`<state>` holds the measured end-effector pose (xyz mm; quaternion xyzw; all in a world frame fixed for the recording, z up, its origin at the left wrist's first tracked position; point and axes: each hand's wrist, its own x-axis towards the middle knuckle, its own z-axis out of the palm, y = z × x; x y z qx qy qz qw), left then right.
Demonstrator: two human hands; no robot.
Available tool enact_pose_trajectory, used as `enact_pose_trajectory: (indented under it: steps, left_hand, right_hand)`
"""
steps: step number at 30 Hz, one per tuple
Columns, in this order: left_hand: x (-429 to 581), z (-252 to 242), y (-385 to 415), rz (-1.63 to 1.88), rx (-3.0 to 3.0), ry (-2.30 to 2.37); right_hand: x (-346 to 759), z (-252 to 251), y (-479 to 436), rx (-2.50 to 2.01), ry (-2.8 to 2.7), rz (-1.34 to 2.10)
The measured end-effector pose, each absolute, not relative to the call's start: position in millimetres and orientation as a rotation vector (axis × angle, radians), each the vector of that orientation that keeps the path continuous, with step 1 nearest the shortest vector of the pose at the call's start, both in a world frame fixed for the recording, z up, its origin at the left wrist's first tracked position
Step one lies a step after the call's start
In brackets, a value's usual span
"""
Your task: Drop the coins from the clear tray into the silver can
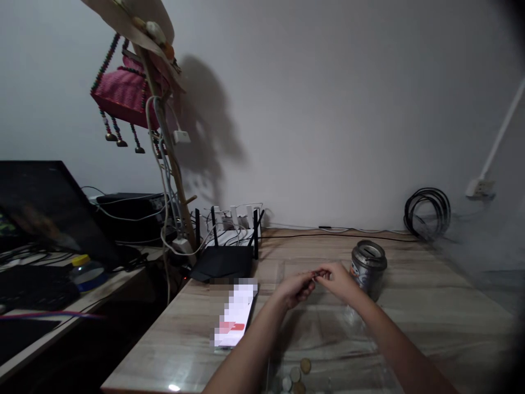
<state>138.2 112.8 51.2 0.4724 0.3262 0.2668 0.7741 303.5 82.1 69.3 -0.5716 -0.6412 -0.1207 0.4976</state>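
Note:
My left hand [297, 290] and my right hand [334, 279] meet above the table, fingertips pinched together. Whatever lies between the fingers is too small to make out. Just right of my right hand stands a can-shaped coin bank [371, 262], silver and dark, with a slot in its top. Beneath my forearms a clear plastic sheet or shallow tray [328, 339] covers part of the table; which one it is I cannot tell. Several coins [295, 375], gold and silver in colour, lie near the bottom edge between my arms.
Left of my left forearm lies a lit phone [237, 314]. Behind it sits a black router [225, 262] with upright antennas. A coiled black cable [427, 213] leans at the back right. A side desk holds a monitor [53, 208] and a yellow-capped bottle [87, 273].

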Motion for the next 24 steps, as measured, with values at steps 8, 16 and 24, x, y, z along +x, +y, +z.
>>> enact_pose_trajectory:
  steps: [8,16,24]
  left_hand:
    - [140,53,110,0.572,1.032,0.657]
    - [139,59,113,0.654,0.689,0.708]
    - [139,58,111,0.697,0.741,0.704]
  right_hand:
    - [306,70,85,-1.347,-1.8,-0.123]
    - [363,102,78,-1.548,-1.473,-0.521]
    - [422,94,86,-1.842,-1.221,-0.208]
